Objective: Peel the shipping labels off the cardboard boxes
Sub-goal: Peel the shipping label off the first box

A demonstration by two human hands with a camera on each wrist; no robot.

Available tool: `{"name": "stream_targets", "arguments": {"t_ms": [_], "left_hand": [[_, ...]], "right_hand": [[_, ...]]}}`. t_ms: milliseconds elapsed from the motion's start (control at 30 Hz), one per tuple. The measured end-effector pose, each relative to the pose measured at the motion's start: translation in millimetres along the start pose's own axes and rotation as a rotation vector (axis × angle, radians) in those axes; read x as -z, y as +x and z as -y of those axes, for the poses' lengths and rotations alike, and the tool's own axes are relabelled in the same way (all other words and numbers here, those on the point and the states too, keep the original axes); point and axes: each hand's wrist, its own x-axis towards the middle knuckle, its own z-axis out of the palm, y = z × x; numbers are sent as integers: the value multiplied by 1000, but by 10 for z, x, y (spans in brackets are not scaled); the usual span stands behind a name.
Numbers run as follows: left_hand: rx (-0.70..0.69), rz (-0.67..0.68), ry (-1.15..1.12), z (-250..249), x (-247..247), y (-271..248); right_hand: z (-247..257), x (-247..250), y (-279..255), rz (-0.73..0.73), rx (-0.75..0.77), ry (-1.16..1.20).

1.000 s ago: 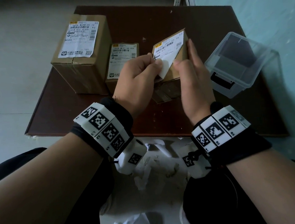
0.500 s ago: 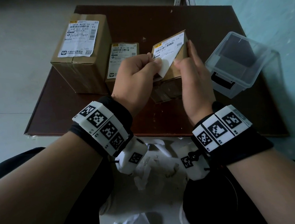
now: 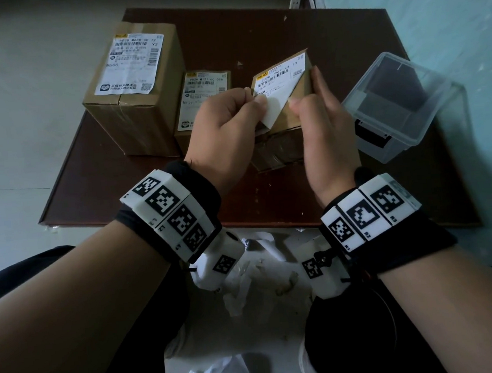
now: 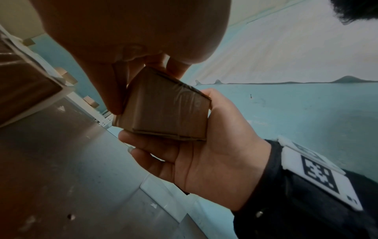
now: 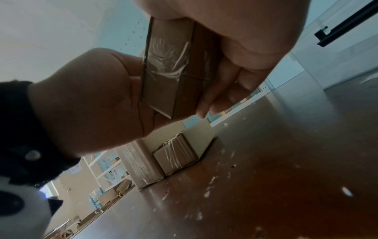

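Cardboard, small box [image 3: 296, 94], held up off the table between both hands. L hand [image 3: 225, 132]: thumb + forefinger pinch the loose white corner of the shipping label [image 3: 278, 91], lower part lifted away from the box face w/ blank underside showing; upper part w/ barcode lies flat on the box. Other L fingers curled; in the left wrist view they touch the box's underside [image 4: 163, 110]. R hand [image 3: 322, 127]: wrapped round the box's right side, thumb on the top face just beside the peel line, fingers along the far edge. Right wrist view shows the box [image 5: 175, 67] gripped between palm and fingers, clear tape across its seam.

Beyond the hands, on the dark brown table [image 3: 256, 32]: med box [image 3: 201, 125] directly behind L hand, label on top, partly hidden by the knuckles. Big box [image 3: 134, 86] far left, touching or nearly touching the med one, full label flat on its top. Clear plastic bin [image 3: 403, 106] to the right, tilted, apart from the boxes; dark item inside, can't tell what.

Near edge, below the wrists: white plastic bag [image 3: 248, 304] w/ crumpled paper scraps. Tagged bands on both wrists.
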Motion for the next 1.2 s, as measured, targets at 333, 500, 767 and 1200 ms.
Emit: {"name": "stream_targets", "arguments": {"t_ms": [333, 500, 767, 1200], "left_hand": [[-23, -30, 40, 1, 7, -11], [-31, -30, 48, 2, 9, -7], [-34, -32, 22, 32, 7, 12], [-37, -50, -4, 3, 16, 7]], "right_hand": [[-27, 2, 22, -3, 19, -16], [-35, 7, 24, 8, 19, -9], [-37, 14, 29, 11, 30, 1], [-54, 26, 37, 8, 54, -12]]}}
